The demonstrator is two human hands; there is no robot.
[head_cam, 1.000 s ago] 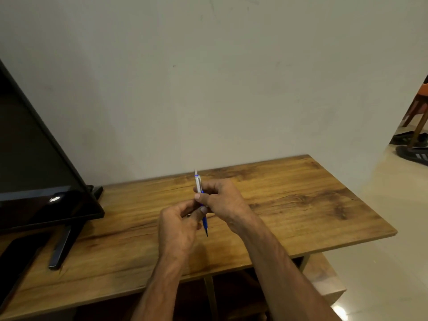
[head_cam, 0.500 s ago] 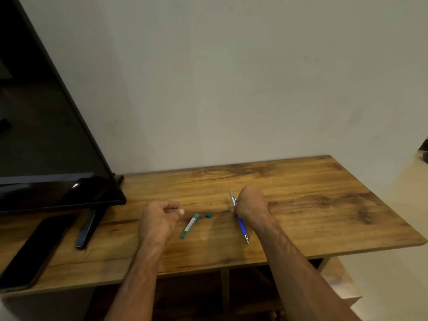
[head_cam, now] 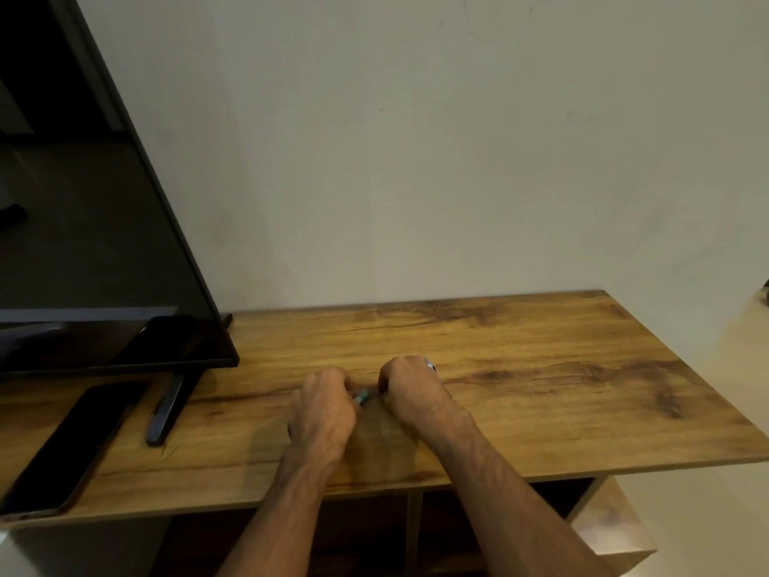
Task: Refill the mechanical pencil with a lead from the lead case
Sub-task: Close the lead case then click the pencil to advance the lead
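My left hand (head_cam: 322, 410) and my right hand (head_cam: 412, 393) rest close together on the wooden table (head_cam: 561, 410), both with fingers curled. Between them shows a short piece of the teal lead case (head_cam: 361, 396), pinched at the fingertips of my left hand; the fingers of my right hand touch its other end. The mechanical pencil (head_cam: 431, 364) is almost fully hidden inside my right fist; only a small white-and-blue end sticks out at the far side of the knuckles. The case's small cap is not visible.
A black television (head_cam: 83, 243) stands at the left on a dark foot (head_cam: 166, 414). A black phone (head_cam: 70, 447) lies flat near the front left edge. A pale wall rises behind the table, and shelves sit below it.
My hands were apart with the lead case and cap lying between them; now both have closed in on the case. The pencil has slid deeper into my right fist.
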